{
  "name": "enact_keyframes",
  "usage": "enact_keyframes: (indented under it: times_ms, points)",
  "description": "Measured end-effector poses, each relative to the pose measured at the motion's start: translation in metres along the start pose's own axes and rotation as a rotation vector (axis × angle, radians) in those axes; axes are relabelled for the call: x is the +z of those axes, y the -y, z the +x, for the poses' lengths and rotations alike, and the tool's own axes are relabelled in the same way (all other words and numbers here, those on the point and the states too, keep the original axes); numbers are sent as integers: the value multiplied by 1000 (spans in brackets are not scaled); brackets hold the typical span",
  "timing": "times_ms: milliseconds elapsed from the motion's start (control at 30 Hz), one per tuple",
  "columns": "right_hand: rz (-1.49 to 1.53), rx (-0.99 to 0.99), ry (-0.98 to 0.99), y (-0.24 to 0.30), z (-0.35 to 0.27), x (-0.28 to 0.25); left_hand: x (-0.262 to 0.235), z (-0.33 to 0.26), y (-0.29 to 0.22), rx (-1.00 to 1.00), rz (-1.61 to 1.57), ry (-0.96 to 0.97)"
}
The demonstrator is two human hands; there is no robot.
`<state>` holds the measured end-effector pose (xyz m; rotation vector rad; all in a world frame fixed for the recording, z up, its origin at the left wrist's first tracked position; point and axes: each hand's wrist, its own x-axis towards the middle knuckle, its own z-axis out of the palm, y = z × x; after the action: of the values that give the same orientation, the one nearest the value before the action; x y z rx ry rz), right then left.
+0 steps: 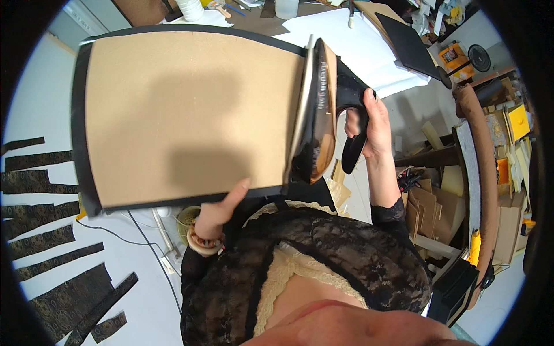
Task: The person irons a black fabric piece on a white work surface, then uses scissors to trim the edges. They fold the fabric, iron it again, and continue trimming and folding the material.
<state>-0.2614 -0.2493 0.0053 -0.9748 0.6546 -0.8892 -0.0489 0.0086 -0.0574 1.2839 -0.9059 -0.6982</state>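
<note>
A tan board [190, 109] with black-wrapped edges is held up in front of me. My left hand [219, 213] grips its near edge, the thumb lying on the tan face and the other fingers hidden behind. In my right hand [376, 124] is the black handle of a clothes iron [321, 121], with fingers wrapped through the grip. The iron is turned on its side, its metal soleplate facing the board's right edge strip. Soleplate and edge meet or nearly meet; I cannot tell if they touch.
Dark patterned fabric strips [40, 242] lie at the left, near a black cable [153, 248]. Beyond the board, a worktable holds white paper [369, 52], a brush [351, 20] and a cup [286, 8]. Cardboard pieces [433, 210] and a long brown roll [485, 173] stand at the right.
</note>
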Motion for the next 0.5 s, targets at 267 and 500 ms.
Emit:
enact_keyframes:
  times_ms: [267, 500]
  points:
    - [-415, -336, -111, 27, 0, -16, -34, 11, 48, -402, -785, -251]
    - [-557, -309, -180, 16, -2, -35, -55, 12, 70, -435, -964, -263]
